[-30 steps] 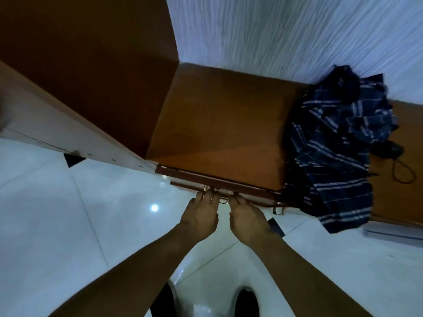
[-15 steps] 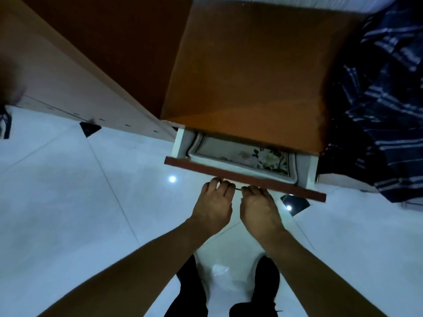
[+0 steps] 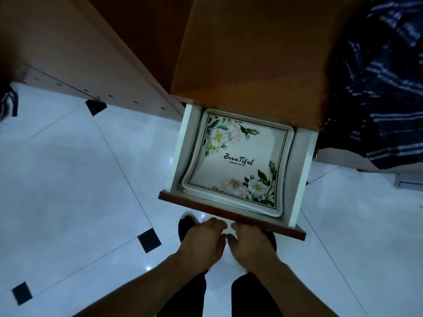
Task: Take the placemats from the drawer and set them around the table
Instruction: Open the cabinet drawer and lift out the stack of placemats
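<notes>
Fingers (image 3: 215,223) of both my hands curled under drawer front (image 3: 231,212), grip on handle hidden; can't tell. Placemat stack (image 3: 238,165) lies just beyond, inside drawer. Step: drawer open, mats untouched. Next: release, reach in, lift stack.

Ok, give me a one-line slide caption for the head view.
Both hands, left hand and right hand, at the front of an open drawer holding a stack of floral placemats.
</notes>
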Demonstrator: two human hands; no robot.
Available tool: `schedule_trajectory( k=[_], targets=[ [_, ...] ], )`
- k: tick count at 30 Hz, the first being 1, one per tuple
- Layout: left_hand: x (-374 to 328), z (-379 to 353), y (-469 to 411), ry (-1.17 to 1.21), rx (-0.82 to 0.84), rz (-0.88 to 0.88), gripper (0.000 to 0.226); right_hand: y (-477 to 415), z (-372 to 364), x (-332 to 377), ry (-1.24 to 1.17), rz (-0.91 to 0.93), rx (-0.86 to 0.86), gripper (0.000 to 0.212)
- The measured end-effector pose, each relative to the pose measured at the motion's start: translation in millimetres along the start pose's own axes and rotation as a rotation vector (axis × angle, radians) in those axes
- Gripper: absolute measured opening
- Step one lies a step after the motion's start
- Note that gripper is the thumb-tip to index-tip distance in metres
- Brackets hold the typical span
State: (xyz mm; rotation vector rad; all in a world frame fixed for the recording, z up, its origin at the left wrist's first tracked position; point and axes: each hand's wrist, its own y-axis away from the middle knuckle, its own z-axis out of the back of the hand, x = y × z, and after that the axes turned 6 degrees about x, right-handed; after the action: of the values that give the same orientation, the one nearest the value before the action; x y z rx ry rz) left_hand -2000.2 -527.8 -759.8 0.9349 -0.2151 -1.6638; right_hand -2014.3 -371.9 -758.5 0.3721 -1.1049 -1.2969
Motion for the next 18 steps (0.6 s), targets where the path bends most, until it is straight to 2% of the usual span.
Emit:
schedule_trajectory(
  k=[3,5,6,8,11,14,18],
  targets=[
    [-11.2,49.0,3.0,0.184,-0.220,-0.046,0.011,18.3,56.9,2.4,-0.311,-0.037,-0.126,0.025],
    [-6.4,72.5,-13.5,0.254,-0.348,0.027,0.019,16.3,84.6,-4.6,-0.462,-0.141,-0.291,0.018],
    [-1.1,78.6,-26.8,0.247,-0.369,0.102,0.027,9.5,91.3,-9.7,-0.503,-0.197,-0.329,0.022],
    [7.8,82.9,-54.6,0.222,-0.296,0.330,0.045,-8.1,96.1,-18.2,-0.522,-0.270,-0.302,0.039],
    [7.1,80.6,-82.7,0.303,-0.078,0.677,0.058,-30.7,92.1,-22.4,-0.501,-0.326,-0.217,0.053],
    [5.1,74.1,-94.5,0.268,0.030,0.786,0.069,-40.4,85.1,-25.0,-0.477,-0.384,-0.155,0.064],
    [14.5,73.4,-109.3,0.335,0.046,0.856,0.071,-43.6,79.0,-30.5,-0.530,-0.426,-0.088,0.067]
  ],
)
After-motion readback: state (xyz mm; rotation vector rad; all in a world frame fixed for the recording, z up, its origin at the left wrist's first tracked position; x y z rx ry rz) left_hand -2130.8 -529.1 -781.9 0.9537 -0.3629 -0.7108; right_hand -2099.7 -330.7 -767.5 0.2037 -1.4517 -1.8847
